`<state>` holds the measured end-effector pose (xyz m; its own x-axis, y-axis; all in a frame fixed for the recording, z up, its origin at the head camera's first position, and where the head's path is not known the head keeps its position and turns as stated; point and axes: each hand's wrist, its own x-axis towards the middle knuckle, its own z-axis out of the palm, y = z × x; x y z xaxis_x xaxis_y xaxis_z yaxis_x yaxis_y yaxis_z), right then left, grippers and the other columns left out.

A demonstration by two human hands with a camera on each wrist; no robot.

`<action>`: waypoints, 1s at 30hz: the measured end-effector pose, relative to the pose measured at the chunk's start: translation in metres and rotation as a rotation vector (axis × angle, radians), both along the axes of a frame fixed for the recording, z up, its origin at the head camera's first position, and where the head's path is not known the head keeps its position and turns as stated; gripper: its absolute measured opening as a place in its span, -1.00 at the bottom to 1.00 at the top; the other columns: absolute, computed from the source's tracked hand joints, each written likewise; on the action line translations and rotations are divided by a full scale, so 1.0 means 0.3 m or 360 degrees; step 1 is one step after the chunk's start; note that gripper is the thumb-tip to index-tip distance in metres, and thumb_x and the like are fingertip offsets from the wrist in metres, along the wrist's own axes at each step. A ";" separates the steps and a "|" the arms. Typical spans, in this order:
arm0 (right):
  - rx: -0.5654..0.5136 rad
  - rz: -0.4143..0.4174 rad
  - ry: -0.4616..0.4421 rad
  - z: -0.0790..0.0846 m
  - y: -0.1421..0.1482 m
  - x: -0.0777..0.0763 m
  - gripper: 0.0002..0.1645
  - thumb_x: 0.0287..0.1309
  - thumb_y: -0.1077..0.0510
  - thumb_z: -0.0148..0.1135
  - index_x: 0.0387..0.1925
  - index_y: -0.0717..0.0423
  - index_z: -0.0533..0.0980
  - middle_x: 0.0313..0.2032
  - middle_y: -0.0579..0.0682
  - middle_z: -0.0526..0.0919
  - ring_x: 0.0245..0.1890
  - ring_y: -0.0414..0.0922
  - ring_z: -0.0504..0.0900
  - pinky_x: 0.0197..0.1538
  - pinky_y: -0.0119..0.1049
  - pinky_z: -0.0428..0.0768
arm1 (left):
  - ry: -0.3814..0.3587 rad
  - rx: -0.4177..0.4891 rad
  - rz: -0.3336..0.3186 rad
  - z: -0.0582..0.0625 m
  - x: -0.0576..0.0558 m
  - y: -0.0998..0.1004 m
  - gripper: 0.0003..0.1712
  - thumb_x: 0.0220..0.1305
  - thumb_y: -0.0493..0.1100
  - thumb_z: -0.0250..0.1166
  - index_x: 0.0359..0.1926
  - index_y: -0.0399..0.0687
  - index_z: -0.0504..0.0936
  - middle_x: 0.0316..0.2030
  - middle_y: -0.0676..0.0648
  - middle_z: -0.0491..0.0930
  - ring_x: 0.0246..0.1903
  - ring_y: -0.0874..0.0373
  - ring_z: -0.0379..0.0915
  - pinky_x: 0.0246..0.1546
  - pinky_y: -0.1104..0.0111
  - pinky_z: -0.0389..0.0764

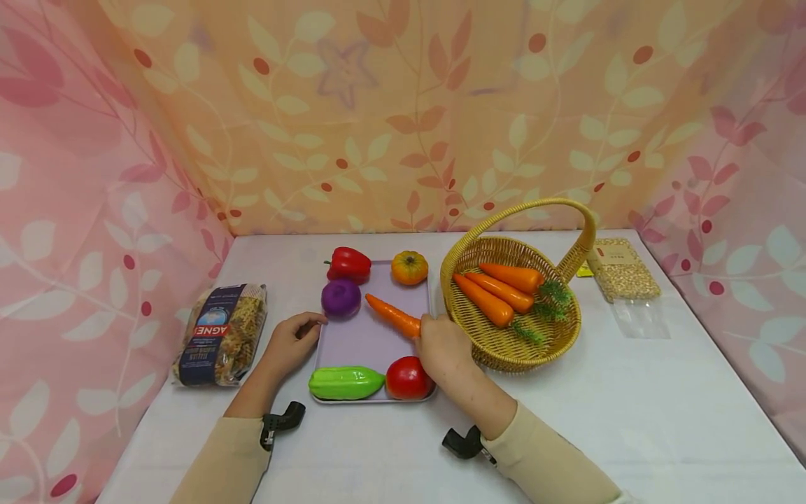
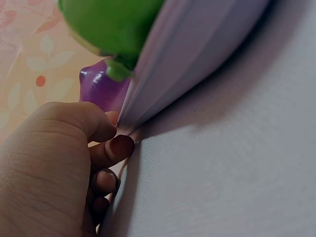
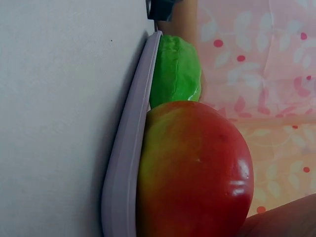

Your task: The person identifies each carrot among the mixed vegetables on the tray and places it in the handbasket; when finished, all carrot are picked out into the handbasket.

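Note:
My right hand (image 1: 446, 348) grips an orange carrot (image 1: 393, 316) by its thick end, above the right side of a lilac tray (image 1: 352, 344). The carrot's tip points to the far left. At the tray's left edge, my left hand (image 1: 293, 343) pinches the rim between thumb and finger; the left wrist view shows these fingertips (image 2: 122, 145) close up. Around the tray sit a purple onion-like vegetable (image 1: 341, 299), a red bell pepper (image 1: 349, 265), a small pumpkin (image 1: 409, 268), a green ridged vegetable (image 1: 345, 383) and a red round fruit (image 3: 195, 170).
A wicker basket (image 1: 569, 336) with a tall handle stands right of the tray, with 3 carrots (image 1: 500, 291) in it. A pasta bag (image 1: 220, 336) lies at the left. A clear bag of grains (image 1: 623, 269) lies at the far right, beside a small yellow packet (image 1: 584, 270).

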<state>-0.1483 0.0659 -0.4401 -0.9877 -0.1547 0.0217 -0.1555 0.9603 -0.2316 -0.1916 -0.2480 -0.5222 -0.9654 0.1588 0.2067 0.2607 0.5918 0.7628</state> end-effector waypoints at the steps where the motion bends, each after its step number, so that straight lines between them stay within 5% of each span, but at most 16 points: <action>1: 0.0010 0.0007 -0.0012 0.002 0.001 0.001 -0.62 0.23 0.00 0.45 -0.17 0.26 0.63 -0.46 0.08 0.54 -0.48 -0.03 0.54 -0.43 -0.15 0.61 | 0.0002 -0.0001 0.0000 0.000 0.000 0.000 -0.78 0.39 -0.36 0.24 -0.04 -0.11 0.74 -0.32 -0.04 0.61 -0.38 0.10 0.38 -0.33 0.34 0.44; 9: 0.0115 0.0029 -0.0067 0.007 0.003 0.001 -0.55 0.26 -0.11 0.41 -0.39 0.25 0.62 -0.58 0.04 0.47 -0.59 -0.05 0.48 -0.54 -0.20 0.53 | -0.0009 -0.0005 0.0005 -0.002 -0.002 -0.002 -0.77 0.39 -0.35 0.24 -0.04 -0.09 0.74 -0.36 -0.02 0.57 -0.40 0.10 0.36 -0.35 0.33 0.42; 18: 0.0049 -0.0005 -0.0127 0.002 0.000 -0.004 -0.54 0.30 -0.10 0.33 -0.50 0.20 0.58 -0.60 0.02 0.43 -0.59 -0.05 0.45 -0.58 -0.20 0.46 | -0.0034 -0.0005 0.0019 -0.008 -0.001 -0.002 -0.78 0.40 -0.34 0.24 -0.03 -0.08 0.74 -0.34 -0.03 0.59 -0.38 0.09 0.38 -0.33 0.32 0.43; 30: -0.0320 -0.0020 0.0048 0.095 0.017 0.029 -0.58 0.13 -0.16 0.40 -0.33 0.13 0.61 -0.54 -0.07 0.47 -0.57 -0.12 0.44 -0.57 -0.26 0.41 | -0.0031 -0.0003 0.0004 -0.005 -0.002 -0.002 -0.78 0.39 -0.36 0.24 -0.04 -0.09 0.73 -0.33 -0.05 0.59 -0.37 0.08 0.38 -0.33 0.33 0.44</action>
<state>-0.1395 0.0710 -0.4115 -0.9880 -0.1318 0.0806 -0.1535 0.8971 -0.4142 -0.1921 -0.2486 -0.5236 -0.9697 0.1566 0.1875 0.2441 0.5937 0.7667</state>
